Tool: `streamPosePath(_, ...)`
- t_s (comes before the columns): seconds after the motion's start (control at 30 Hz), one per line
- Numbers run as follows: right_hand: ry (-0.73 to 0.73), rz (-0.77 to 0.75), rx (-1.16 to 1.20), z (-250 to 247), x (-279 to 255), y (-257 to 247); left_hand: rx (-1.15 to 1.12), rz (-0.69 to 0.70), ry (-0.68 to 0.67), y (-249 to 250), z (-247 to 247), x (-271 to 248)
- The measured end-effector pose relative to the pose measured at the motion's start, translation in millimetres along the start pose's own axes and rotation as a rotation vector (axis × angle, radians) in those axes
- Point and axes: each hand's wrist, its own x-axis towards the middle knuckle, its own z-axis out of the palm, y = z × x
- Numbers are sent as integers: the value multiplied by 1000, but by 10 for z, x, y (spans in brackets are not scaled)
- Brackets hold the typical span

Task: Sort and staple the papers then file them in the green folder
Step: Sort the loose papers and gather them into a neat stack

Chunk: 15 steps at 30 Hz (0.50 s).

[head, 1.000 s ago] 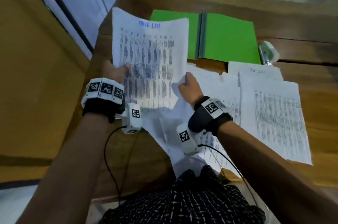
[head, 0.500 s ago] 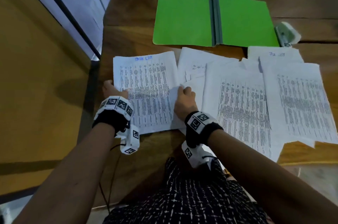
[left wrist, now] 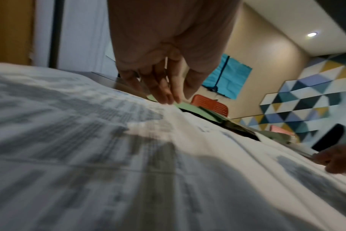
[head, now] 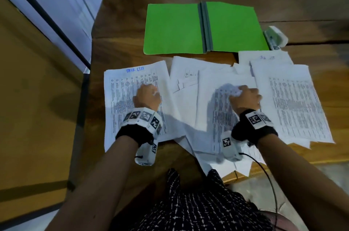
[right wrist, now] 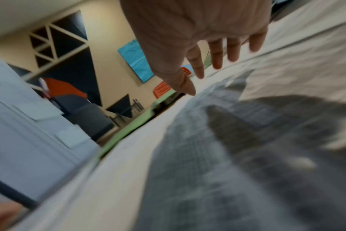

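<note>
Green card folder lies open on the wooden table beyond my printed white papers. My left hand and right hand hover apart, holding nothing; only the wrist views show the fingers straight.

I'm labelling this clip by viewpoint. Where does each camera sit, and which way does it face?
Head: on the person's head, facing forward and down at the wooden table, open green folder, stapler and spread papers; both forearms, left hand and right hand show.
Left wrist: low over the sheets, looking along the left hand's fingers.
Right wrist: low, tilted, looking along the right hand's spread fingers.
All three views share the green folder and a red chair.
</note>
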Motion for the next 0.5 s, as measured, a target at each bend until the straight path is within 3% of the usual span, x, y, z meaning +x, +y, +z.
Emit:
streamPosePath(0.1,-42,152,-76,-169,72,424,-87,66,-140,350,290,-159)
streamPosePath(0.2,-128,158,-50,-189,128,706,-115,-78,-344,662,567,-276)
streamPosePath(0.3,-99,112,-117,-220,185,839,-126,-153,-484,921,807,-398)
streamPosePath(0.37,-68,103,-142,-257,223,902,-163,-124,-443,1047,907,-457)
streamPosePath(0.5,-33,70,-153,-366,368,1088,-290,-121,-137,1090,730,-369)
